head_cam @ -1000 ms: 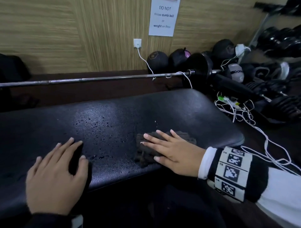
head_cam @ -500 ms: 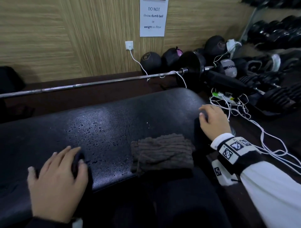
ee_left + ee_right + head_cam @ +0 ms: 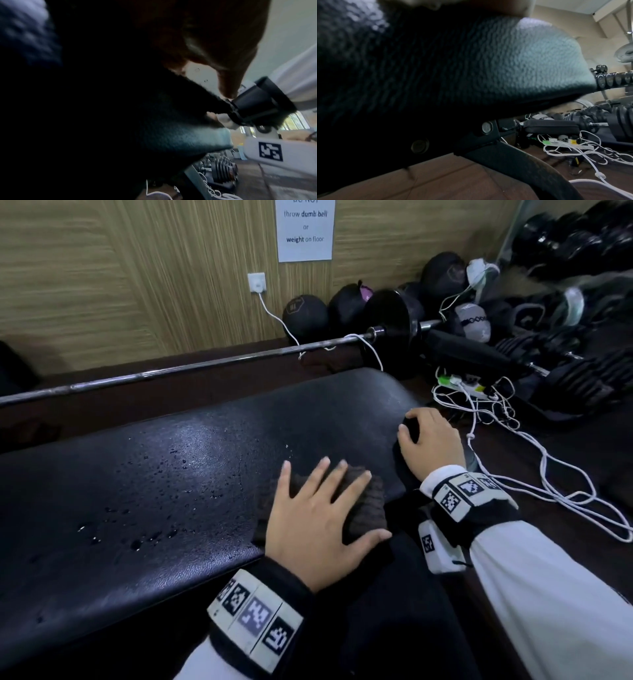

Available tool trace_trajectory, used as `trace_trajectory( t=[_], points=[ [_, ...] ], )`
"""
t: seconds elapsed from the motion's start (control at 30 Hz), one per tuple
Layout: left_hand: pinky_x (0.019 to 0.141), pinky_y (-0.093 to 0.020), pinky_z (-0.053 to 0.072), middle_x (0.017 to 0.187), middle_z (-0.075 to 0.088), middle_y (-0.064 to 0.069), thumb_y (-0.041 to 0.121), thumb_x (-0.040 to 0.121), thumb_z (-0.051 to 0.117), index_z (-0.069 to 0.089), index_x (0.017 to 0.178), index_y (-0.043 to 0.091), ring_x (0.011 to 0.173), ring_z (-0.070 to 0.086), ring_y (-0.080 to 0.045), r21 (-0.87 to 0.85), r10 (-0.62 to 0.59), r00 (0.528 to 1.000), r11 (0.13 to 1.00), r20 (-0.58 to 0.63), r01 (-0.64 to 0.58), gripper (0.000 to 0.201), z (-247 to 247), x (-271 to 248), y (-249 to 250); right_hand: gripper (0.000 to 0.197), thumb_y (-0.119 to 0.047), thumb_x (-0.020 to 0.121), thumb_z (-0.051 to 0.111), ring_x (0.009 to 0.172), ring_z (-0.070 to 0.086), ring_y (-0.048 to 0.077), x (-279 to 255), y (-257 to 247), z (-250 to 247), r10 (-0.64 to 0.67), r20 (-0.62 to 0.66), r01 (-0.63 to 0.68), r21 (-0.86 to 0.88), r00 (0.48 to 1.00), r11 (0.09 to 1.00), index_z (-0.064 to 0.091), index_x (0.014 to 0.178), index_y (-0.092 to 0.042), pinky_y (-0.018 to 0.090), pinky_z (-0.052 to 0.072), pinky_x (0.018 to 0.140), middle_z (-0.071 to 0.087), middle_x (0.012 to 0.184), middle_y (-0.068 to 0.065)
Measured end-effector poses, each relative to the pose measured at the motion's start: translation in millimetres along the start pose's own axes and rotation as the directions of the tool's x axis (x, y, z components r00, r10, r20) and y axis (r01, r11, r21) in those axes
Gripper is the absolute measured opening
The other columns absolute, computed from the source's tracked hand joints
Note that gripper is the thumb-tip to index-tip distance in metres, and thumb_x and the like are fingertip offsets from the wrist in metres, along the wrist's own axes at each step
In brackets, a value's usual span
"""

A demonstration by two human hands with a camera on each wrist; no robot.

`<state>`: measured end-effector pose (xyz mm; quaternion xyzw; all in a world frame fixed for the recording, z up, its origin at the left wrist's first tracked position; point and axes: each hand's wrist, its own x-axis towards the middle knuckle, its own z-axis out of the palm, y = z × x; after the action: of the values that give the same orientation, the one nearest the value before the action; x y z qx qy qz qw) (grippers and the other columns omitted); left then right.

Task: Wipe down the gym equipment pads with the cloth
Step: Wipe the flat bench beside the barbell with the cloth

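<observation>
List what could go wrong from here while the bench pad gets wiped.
1. The cloth lies at the near edge of the bench pad under the flat left hand; a stroke toward the body may drag it off.
2. Droplets lie left of the cloth and may get missed.
3. The right hand grips the pad's end just above white cables, which it might snag.

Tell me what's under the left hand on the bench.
The left hand lies flat, fingers spread, on the brown knitted cloth, which rests on the black bench pad. The pad surface beneath the cloth is covered, so its wetness is unseen.
</observation>
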<state>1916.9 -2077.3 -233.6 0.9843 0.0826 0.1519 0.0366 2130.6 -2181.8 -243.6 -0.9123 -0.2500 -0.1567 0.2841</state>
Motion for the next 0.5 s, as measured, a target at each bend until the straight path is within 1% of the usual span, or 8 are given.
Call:
trace_trajectory(
  t=[0.07, 0.1, 0.17, 0.23, 0.33, 0.5],
  points=[
    [0.104, -0.051, 0.035, 0.131, 0.057, 0.002, 0.072, 0.081, 0.044, 0.056, 0.128, 0.036, 0.122, 0.053, -0.019, 0.011, 0.035, 0.999, 0.999, -0.007, -0.035, 0.06, 3, 0, 1, 0.028, -0.027, 0.087, 0.051, 0.108, 0.054, 0.028, -1, 2, 0, -0.001, 0.002, 0.001, 0.003, 1.0, 1.0, 0.058, 0.108, -0.01, 0.042, 0.037, 0.09, 0.059, 0.115, 0.006],
    [0.1, -0.047, 0.039, 0.126, 0.058, 0.002, 0.068, 0.082, 0.048, 0.059, 0.125, 0.035, 0.116, 0.055, -0.019, 0.013, 0.045, 0.998, 0.999, -0.039, -0.045, 0.055, 4, 0, 1, 0.027, -0.026, 0.088, 0.051, 0.108, 0.054, 0.028, 0, 2, 0, -0.001, 0.007, 0.001, 0.001, 1.0, 1.0, 0.058, 0.108, -0.009, 0.042, 0.038, 0.09, 0.059, 0.115, 0.006],
    [0.091, -0.041, 0.043, 0.115, 0.06, 0.002, 0.061, 0.082, 0.054, 0.062, 0.119, 0.034, 0.105, 0.057, -0.02, 0.013, 0.077, 0.989, 0.997, -0.127, -0.076, 0.046, 5, -1, 1, 0.026, -0.024, 0.089, 0.053, 0.108, 0.054, 0.029, 0, 3, 0, 0.001, 0.015, -0.001, -0.004, 1.0, 1.0, 0.057, 0.109, -0.01, 0.042, 0.037, 0.09, 0.059, 0.116, 0.006],
    [0.083, -0.038, 0.041, 0.103, 0.059, 0.003, 0.051, 0.08, 0.061, 0.064, 0.113, 0.033, 0.093, 0.058, -0.02, 0.023, 0.146, 0.964, 0.989, -0.22, -0.144, 0.037, 8, -3, 0, 0.026, -0.024, 0.089, 0.052, 0.108, 0.054, 0.028, 0, 2, 0, 0.004, 0.021, -0.004, -0.012, 1.0, 1.0, 0.057, 0.11, -0.01, 0.041, 0.037, 0.09, 0.058, 0.116, 0.006],
    [0.079, -0.037, 0.037, 0.092, 0.058, 0.003, 0.036, 0.073, 0.066, 0.065, 0.105, 0.032, 0.082, 0.058, -0.019, 0.077, 0.222, 0.928, 0.975, -0.298, -0.208, 0.032, 12, -8, 1, 0.026, -0.024, 0.09, 0.052, 0.108, 0.054, 0.028, 0, 1, 0, 0.004, 0.021, -0.004, -0.011, 1.0, 1.0, 0.057, 0.111, -0.009, 0.04, 0.036, 0.091, 0.058, 0.116, 0.006],
    [0.075, -0.038, 0.036, 0.086, 0.059, 0.003, 0.028, 0.076, 0.067, 0.067, 0.098, 0.032, 0.075, 0.056, -0.019, 0.118, 0.258, 0.891, 0.966, -0.374, -0.23, 0.022, 15, -8, -1, 0.025, -0.026, 0.089, 0.053, 0.108, 0.054, 0.026, -1, 2, 0, 0.016, 0.01, -0.016, 0.002, 1.0, 1.0, 0.057, 0.11, -0.011, 0.039, 0.036, 0.092, 0.059, 0.116, 0.003]
  ],
)
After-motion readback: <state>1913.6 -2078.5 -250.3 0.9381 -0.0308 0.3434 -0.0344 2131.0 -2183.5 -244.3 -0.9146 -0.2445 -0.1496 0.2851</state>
